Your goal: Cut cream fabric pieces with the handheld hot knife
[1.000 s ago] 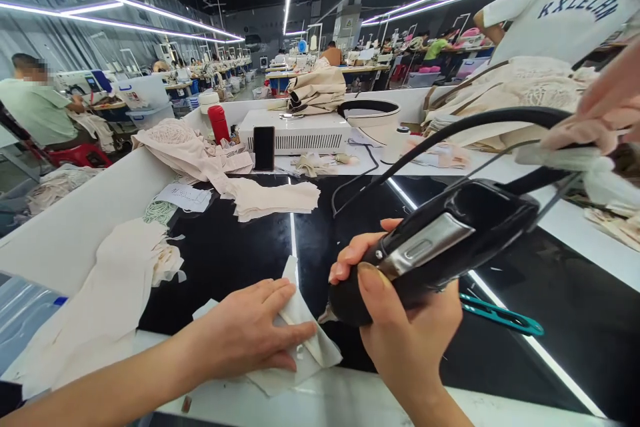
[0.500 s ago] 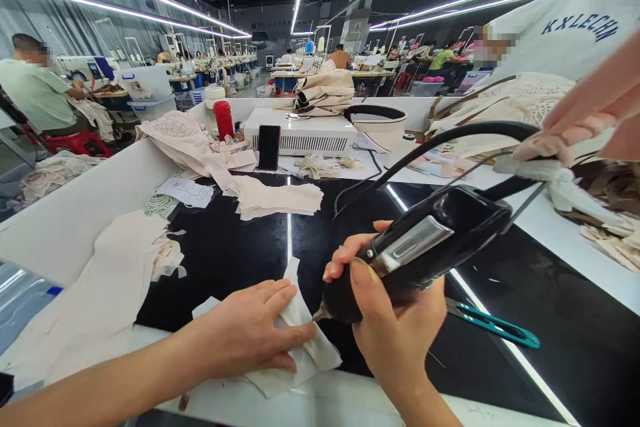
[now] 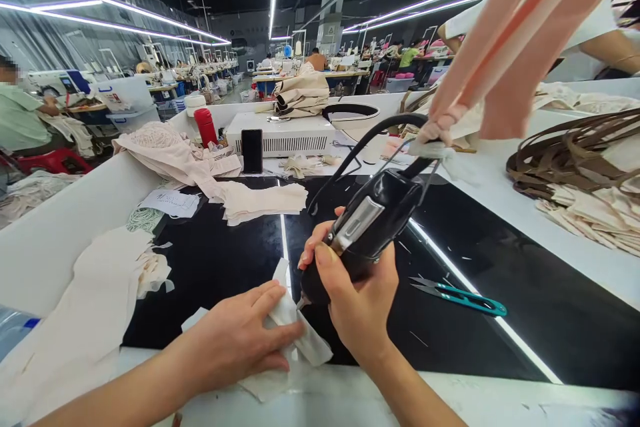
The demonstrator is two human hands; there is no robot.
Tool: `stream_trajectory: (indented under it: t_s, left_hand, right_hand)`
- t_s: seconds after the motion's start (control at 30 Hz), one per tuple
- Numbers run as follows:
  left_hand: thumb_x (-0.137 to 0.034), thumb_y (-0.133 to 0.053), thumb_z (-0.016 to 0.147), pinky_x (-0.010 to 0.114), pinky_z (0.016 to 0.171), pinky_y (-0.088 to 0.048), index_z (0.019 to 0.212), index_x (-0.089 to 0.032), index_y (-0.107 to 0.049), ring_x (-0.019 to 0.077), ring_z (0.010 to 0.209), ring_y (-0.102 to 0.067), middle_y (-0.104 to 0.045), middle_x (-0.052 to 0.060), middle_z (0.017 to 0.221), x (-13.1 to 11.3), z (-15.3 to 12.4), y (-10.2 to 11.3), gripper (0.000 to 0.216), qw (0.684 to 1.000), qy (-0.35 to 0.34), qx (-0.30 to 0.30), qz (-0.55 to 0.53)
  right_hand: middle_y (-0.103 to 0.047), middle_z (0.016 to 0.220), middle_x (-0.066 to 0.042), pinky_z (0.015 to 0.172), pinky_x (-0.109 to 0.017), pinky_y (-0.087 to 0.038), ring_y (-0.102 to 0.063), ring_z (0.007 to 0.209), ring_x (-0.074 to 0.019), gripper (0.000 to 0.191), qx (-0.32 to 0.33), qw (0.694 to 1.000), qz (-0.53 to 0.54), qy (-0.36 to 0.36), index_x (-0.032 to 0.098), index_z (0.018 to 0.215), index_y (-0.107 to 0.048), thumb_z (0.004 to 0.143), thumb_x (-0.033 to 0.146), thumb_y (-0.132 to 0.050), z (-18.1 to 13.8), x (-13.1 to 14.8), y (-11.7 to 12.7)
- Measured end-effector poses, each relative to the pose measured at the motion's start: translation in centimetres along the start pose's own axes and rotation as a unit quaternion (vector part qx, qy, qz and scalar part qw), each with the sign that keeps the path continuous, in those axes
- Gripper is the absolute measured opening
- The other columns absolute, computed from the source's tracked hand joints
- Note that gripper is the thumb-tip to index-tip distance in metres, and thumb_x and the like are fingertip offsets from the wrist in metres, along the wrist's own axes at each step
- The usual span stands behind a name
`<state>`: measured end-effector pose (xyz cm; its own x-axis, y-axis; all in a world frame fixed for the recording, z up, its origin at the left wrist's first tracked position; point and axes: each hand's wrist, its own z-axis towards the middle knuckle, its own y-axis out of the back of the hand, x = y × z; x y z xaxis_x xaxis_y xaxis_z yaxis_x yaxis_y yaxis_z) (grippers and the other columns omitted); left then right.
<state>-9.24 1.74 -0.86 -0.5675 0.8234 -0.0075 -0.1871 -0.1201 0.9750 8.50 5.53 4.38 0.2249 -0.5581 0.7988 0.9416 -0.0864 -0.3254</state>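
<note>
My left hand (image 3: 240, 340) lies flat, fingers stretched out, pressing a small white fabric piece (image 3: 300, 340) onto the black glossy table (image 3: 220, 260). My right hand (image 3: 357, 300) is wrapped round a black corded hand tool (image 3: 367, 223) with a silver plate. The tool's metal tip touches the fabric just beside my left fingertips. Its black cable (image 3: 370, 137) arcs up and away to the back of the table.
Teal thread snips (image 3: 463, 297) lie right of my right hand. Cream fabric stacks (image 3: 265, 200) and a pile (image 3: 95, 293) sit left. A white machine (image 3: 285, 133), phone (image 3: 251, 150) and red bottle (image 3: 205, 125) stand behind. A co-worker's arm (image 3: 505, 40) hangs over the right side, above brown straps (image 3: 560, 153).
My right hand has swung the tool more upright and brought its tip down onto the fabric. The co-worker's arm has lifted higher on the right. My left hand stays put.
</note>
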Motion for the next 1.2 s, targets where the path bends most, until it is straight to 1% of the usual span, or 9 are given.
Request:
stream_trajectory:
  t_s: [0.13, 0.23, 0.37, 0.47, 0.63, 0.73, 0.83, 1.0, 1.2]
  left_hand:
    - [-0.047, -0.076, 0.096, 0.044, 0.091, -0.066, 0.137, -0.025, -0.062, 0.0349, 0.122, -0.065, -0.054, 0.019, 0.137, 0.0, -0.3, -0.3, 0.049, 0.999, -0.003, -0.032, 0.003]
    - [-0.047, -0.078, 0.095, 0.045, 0.091, -0.067, 0.137, -0.025, -0.062, 0.0357, 0.123, -0.066, -0.053, 0.019, 0.138, 0.1, -0.6, -0.5, 0.050, 0.999, 0.002, -0.044, 0.006]
    - [-0.045, -0.082, 0.091, 0.046, 0.090, -0.067, 0.139, -0.026, -0.062, 0.0354, 0.120, -0.067, -0.053, 0.019, 0.139, 0.2, -0.7, -0.5, 0.055, 1.000, 0.006, -0.029, 0.002]
    - [-0.041, -0.085, 0.089, 0.046, 0.088, -0.068, 0.142, -0.027, -0.061, 0.0337, 0.116, -0.069, -0.053, 0.019, 0.140, 0.2, -0.7, -0.4, 0.060, 1.000, 0.012, -0.016, 0.001]
    - [-0.040, -0.082, 0.093, 0.047, 0.092, -0.067, 0.145, -0.026, -0.060, 0.0352, 0.121, -0.068, -0.052, 0.020, 0.141, 0.3, -0.7, -0.3, 0.058, 1.000, 0.001, -0.012, 0.007]
    - [-0.042, -0.080, 0.094, 0.045, 0.090, -0.068, 0.143, -0.026, -0.062, 0.0354, 0.119, -0.069, -0.053, 0.020, 0.140, 0.4, -0.8, -0.4, 0.055, 1.000, 0.004, -0.023, 0.008]
    - [-0.042, -0.079, 0.095, 0.044, 0.090, -0.068, 0.142, -0.027, -0.063, 0.0340, 0.117, -0.070, -0.054, 0.019, 0.140, 0.4, -0.9, -0.5, 0.052, 0.999, 0.007, -0.030, 0.009]
    - [-0.039, -0.086, 0.089, 0.044, 0.090, -0.068, 0.143, -0.027, -0.060, 0.0330, 0.118, -0.069, -0.056, 0.018, 0.138, 0.3, -0.7, -0.3, 0.061, 1.000, 0.005, -0.015, 0.022]
    - [-0.042, -0.082, 0.092, 0.046, 0.092, -0.067, 0.142, -0.026, -0.060, 0.0345, 0.121, -0.068, -0.057, 0.019, 0.138, 0.1, -0.7, -0.2, 0.057, 1.000, 0.007, -0.018, 0.018]
  right_hand:
    - [-0.069, 0.077, 0.007, 0.055, -0.027, -0.059, -0.063, 0.054, -0.0113, 0.024, -0.005, 1.000, 0.006, 0.004, 0.028, 0.098, -0.059, 0.083, 0.026, -0.077, 0.3, -0.2, -0.1]
    - [-0.068, 0.077, 0.006, 0.056, -0.028, -0.058, -0.062, 0.056, -0.0116, 0.025, -0.009, 1.000, 0.003, -0.001, 0.027, 0.094, -0.056, 0.082, 0.029, -0.078, 0.4, -0.4, -0.3]
    - [-0.065, 0.076, 0.006, 0.056, -0.029, -0.056, -0.060, 0.056, -0.0119, 0.028, 0.009, 1.000, 0.001, -0.019, 0.027, 0.092, -0.051, 0.082, 0.031, -0.077, 0.2, -0.5, -0.7]
    - [-0.063, 0.078, 0.005, 0.057, -0.031, -0.054, -0.058, 0.059, -0.0130, 0.027, 0.010, 1.000, -0.015, -0.025, 0.027, 0.092, -0.051, 0.082, 0.033, -0.075, 0.0, -0.6, -0.8]
    - [-0.059, 0.076, 0.005, 0.058, -0.032, -0.051, -0.055, 0.061, -0.0139, 0.024, 0.010, 0.999, -0.033, -0.034, 0.027, 0.090, -0.051, 0.081, 0.034, -0.072, 0.3, -0.7, -0.8]
    - [-0.058, 0.076, 0.005, 0.060, -0.033, -0.051, -0.056, 0.061, -0.0139, 0.025, -0.006, 0.999, -0.026, -0.033, 0.027, 0.089, -0.050, 0.081, 0.035, -0.072, 0.7, -0.7, -1.0]
    - [-0.060, 0.077, 0.006, 0.061, -0.033, -0.052, -0.057, 0.062, -0.0141, 0.027, -0.003, 0.999, -0.018, -0.034, 0.027, 0.091, -0.051, 0.080, 0.034, -0.073, 0.9, -0.7, -1.2]
    - [-0.061, 0.077, 0.005, 0.064, -0.034, -0.053, -0.058, 0.064, -0.0146, 0.028, 0.012, 0.999, -0.010, -0.034, 0.027, 0.093, -0.052, 0.079, 0.034, -0.075, 0.8, -0.9, -1.2]
    - [-0.059, 0.079, 0.004, 0.063, -0.033, -0.052, -0.056, 0.065, -0.0151, 0.022, 0.010, 0.999, -0.034, -0.035, 0.026, 0.093, -0.053, 0.082, 0.033, -0.071, 1.0, -1.0, -1.4]
